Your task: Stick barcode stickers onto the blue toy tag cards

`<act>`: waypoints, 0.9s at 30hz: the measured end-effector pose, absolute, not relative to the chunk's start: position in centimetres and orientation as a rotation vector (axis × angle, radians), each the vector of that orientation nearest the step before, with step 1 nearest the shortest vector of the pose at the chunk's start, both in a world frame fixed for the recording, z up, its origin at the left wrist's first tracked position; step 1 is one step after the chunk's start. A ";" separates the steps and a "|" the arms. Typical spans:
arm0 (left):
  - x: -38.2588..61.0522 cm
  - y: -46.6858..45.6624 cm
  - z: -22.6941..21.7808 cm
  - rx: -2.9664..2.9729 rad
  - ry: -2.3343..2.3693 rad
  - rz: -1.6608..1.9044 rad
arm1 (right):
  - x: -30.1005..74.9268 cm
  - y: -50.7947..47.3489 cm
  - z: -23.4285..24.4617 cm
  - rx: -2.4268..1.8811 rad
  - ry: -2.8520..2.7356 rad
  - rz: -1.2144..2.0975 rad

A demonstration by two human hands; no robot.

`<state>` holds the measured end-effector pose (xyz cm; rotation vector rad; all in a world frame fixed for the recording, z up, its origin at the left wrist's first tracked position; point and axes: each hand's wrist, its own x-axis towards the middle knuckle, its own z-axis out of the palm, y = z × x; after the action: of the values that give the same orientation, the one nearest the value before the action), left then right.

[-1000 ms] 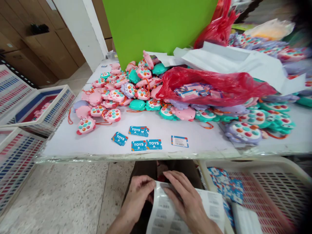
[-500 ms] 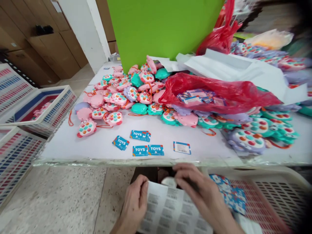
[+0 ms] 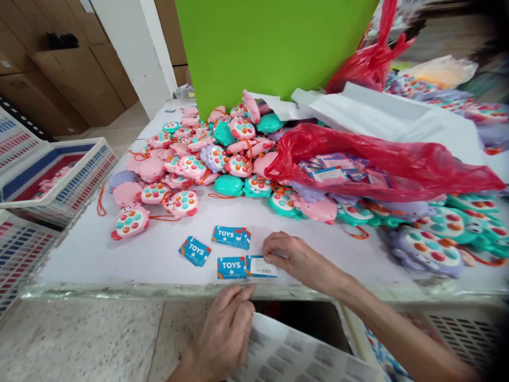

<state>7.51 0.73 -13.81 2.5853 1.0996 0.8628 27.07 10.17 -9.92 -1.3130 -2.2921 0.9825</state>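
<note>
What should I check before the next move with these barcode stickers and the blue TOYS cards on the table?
1. Right hand on the card: ok, its fingertips rest on the white-faced card at the table's front edge.
2. Sticker seated flat on that card: cannot tell, the fingers cover its right end.
3. Left hand holding the sticker sheet: ok, it presses the sheet's top edge below the table.
4. Stickers left on the sheet: ok, rows of barcode labels show.
5. More cards within reach: ok, three TOYS cards lie face up beside it.
6. Toy pile apart from the cards: ok, bare table lies between them.
</note>
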 end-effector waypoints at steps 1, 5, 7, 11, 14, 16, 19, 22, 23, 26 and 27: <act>7.5 0.8 -13.9 2.588 1.095 0.862 | 27.0 10.3 -10.0 -1.316 -2.303 0.983; 7.7 1.1 -14.1 2.580 1.094 0.848 | 26.7 10.4 -10.2 -1.325 -2.314 0.991; 7.8 1.2 -14.1 2.577 1.108 0.833 | 26.7 10.4 -10.2 -1.333 -2.310 0.993; 7.8 1.4 -14.0 2.588 1.105 0.815 | 26.7 10.3 -10.3 -1.334 -2.305 0.980; 7.8 1.4 -14.1 2.581 1.101 0.822 | 26.7 10.2 -10.4 -1.329 -2.307 0.958; 7.9 1.4 -14.3 2.577 1.109 0.833 | 26.7 10.2 -10.5 -1.318 -2.309 0.954; 7.9 1.4 -14.4 2.584 1.106 0.839 | 26.7 10.3 -10.5 -1.313 -2.310 0.954; 7.9 1.5 -14.4 2.585 1.107 0.829 | 26.8 10.3 -10.6 -1.304 -2.311 0.952; 7.9 1.5 -14.4 2.585 1.112 0.821 | 26.8 10.3 -10.6 -1.297 -2.311 0.952; 7.9 1.5 -14.2 2.581 1.123 0.805 | 26.9 10.3 -10.8 -1.287 -2.312 0.950; 7.9 1.5 -14.1 2.583 1.118 0.804 | 26.9 10.3 -10.8 -1.290 -2.311 0.949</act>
<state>7.93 1.49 -14.11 2.5826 1.1176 0.8045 26.85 10.34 -10.82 -1.2903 -2.3111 0.9490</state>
